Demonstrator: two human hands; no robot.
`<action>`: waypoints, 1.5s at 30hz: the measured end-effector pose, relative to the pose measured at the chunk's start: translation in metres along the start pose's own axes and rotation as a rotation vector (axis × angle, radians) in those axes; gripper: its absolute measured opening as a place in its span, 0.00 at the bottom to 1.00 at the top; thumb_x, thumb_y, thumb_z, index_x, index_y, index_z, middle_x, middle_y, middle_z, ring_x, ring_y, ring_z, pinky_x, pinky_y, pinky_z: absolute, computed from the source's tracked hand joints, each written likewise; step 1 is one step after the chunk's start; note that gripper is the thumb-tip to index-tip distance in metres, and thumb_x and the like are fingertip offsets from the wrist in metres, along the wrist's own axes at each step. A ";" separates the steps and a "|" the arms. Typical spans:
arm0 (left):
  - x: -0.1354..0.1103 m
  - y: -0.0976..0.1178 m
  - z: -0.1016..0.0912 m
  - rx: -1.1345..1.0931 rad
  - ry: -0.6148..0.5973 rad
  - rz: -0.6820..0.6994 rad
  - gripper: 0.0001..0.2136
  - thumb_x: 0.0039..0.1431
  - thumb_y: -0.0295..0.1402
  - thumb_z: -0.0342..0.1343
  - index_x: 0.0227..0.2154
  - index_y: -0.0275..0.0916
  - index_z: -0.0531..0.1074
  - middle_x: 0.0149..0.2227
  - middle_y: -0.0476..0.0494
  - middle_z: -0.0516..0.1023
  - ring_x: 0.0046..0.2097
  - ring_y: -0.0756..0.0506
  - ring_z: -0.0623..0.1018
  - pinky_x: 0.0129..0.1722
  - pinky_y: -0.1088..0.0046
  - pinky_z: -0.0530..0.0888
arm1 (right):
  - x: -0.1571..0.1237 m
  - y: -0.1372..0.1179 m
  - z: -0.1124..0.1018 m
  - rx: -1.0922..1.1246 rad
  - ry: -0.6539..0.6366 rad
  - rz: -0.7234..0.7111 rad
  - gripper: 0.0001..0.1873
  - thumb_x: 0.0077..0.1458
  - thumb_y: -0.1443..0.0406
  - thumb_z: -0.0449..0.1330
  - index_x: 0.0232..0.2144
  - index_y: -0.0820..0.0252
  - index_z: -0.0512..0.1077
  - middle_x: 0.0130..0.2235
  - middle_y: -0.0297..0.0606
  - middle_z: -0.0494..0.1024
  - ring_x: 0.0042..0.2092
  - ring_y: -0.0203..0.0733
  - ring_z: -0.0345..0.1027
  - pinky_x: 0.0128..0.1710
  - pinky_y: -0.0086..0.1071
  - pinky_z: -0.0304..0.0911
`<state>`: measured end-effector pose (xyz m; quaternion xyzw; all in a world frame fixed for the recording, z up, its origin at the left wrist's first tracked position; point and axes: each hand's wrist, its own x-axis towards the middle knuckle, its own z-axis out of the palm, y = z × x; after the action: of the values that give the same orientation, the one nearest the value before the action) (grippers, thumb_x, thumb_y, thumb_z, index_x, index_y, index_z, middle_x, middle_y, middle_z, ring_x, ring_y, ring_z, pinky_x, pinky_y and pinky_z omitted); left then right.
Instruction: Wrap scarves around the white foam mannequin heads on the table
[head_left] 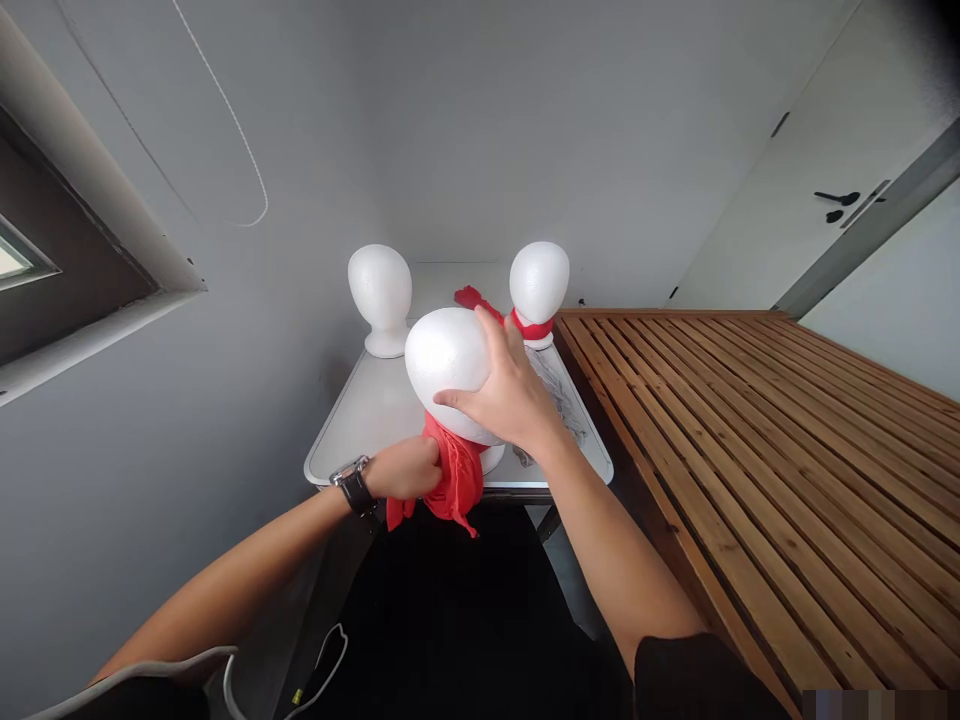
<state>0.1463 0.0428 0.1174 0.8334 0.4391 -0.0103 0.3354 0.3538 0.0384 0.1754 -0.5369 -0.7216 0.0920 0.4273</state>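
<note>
A white foam mannequin head [446,362] stands at the near edge of a small white table [367,410]. My right hand [510,392] lies spread over its right side, fingers apart, steadying it. A red scarf [454,478] hangs round its neck and over the table's edge. My left hand [409,468], with a black wristwatch, is closed on the scarf at the left of the neck.
Two more foam heads stand at the back: a bare one [380,292] on the left, one [538,285] with a red scarf [480,300] at its neck on the right. A grey patterned cloth [561,400] lies on the table. A wooden slatted surface [757,440] adjoins on the right.
</note>
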 end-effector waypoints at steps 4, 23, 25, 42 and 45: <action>-0.027 0.007 0.032 0.136 0.206 -0.149 0.10 0.62 0.28 0.47 0.23 0.40 0.62 0.23 0.46 0.68 0.25 0.47 0.69 0.28 0.70 0.60 | -0.007 -0.002 0.003 0.005 -0.003 0.033 0.55 0.51 0.52 0.74 0.73 0.39 0.51 0.72 0.43 0.55 0.71 0.65 0.56 0.61 0.66 0.71; 0.093 0.077 0.166 -0.870 0.144 0.399 0.30 0.50 0.62 0.68 0.21 0.38 0.66 0.26 0.45 0.72 0.33 0.47 0.68 0.40 0.66 0.73 | -0.024 -0.027 0.030 -0.156 0.232 0.129 0.52 0.53 0.52 0.72 0.73 0.45 0.52 0.71 0.51 0.53 0.69 0.71 0.56 0.58 0.68 0.72; 0.089 0.071 0.165 -0.859 0.135 0.390 0.27 0.58 0.60 0.63 0.24 0.37 0.70 0.29 0.42 0.75 0.34 0.47 0.72 0.40 0.67 0.74 | -0.025 -0.025 0.031 -0.140 0.224 0.120 0.55 0.52 0.51 0.73 0.73 0.46 0.50 0.72 0.51 0.51 0.71 0.71 0.53 0.61 0.68 0.69; 0.093 -0.008 -0.031 0.292 0.540 -0.125 0.21 0.73 0.42 0.53 0.61 0.35 0.72 0.58 0.32 0.79 0.58 0.36 0.77 0.57 0.64 0.70 | -0.055 0.038 -0.119 -0.341 0.797 0.161 0.59 0.40 0.52 0.77 0.70 0.38 0.52 0.72 0.39 0.60 0.71 0.57 0.59 0.69 0.60 0.60; 0.151 -0.026 -0.038 0.312 0.538 -0.275 0.38 0.69 0.52 0.57 0.70 0.30 0.58 0.68 0.21 0.67 0.65 0.29 0.71 0.60 0.59 0.68 | -0.053 0.041 -0.131 -0.362 0.828 0.193 0.59 0.38 0.52 0.77 0.69 0.38 0.53 0.72 0.39 0.60 0.71 0.58 0.59 0.68 0.61 0.61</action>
<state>0.2092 0.1838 0.0857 0.7806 0.6131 0.0979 0.0715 0.4795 -0.0326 0.2046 -0.6591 -0.4412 -0.2182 0.5686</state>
